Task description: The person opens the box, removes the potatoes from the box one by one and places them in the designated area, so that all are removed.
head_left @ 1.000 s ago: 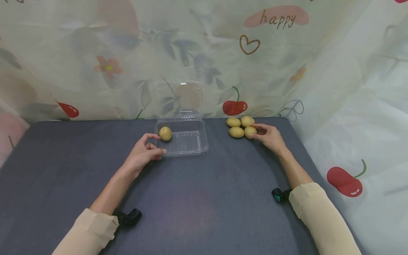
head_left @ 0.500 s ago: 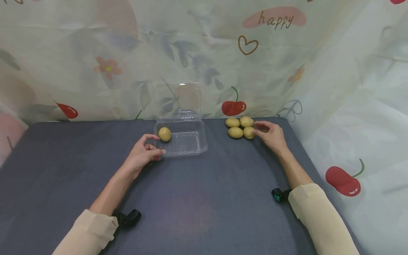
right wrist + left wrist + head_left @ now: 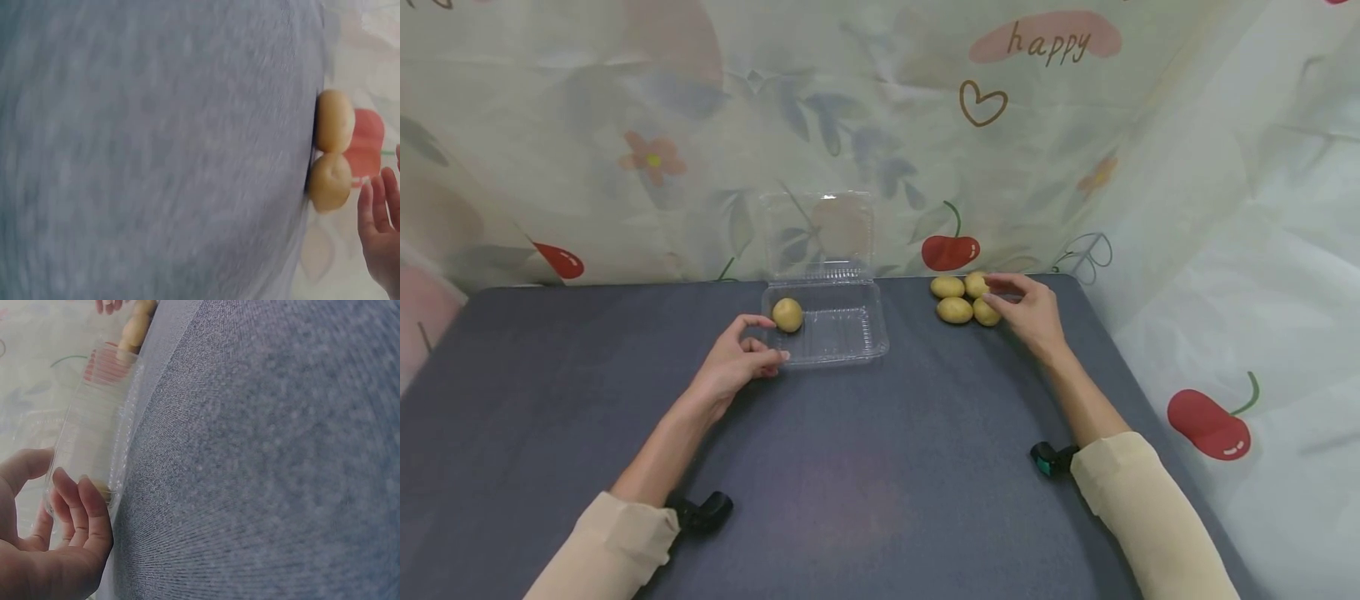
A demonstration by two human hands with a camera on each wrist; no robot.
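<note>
A cluster of four potatoes (image 3: 964, 298) lies near the far right edge of the dark table (image 3: 880, 467), and the right hand (image 3: 1026, 310) is curled over the rear right potato (image 3: 976, 283), fingertips on it, though whether it is truly gripped cannot be told. One potato (image 3: 787, 315) sits in the open clear clamshell box (image 3: 838, 337), whose near left corner is steadied by the left hand (image 3: 733, 362) with thumb and bent fingers. Since the potatoes are touching, a neighbour could be nudged towards the edge, or the light box shifted if the hold is slackened.

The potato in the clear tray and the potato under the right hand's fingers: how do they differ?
The potato in the tray lies alone inside the clear tray, untouched; the potato by the right hand, sits on the table among three others, fingertips on it. Both are small and yellow-brown.
</note>
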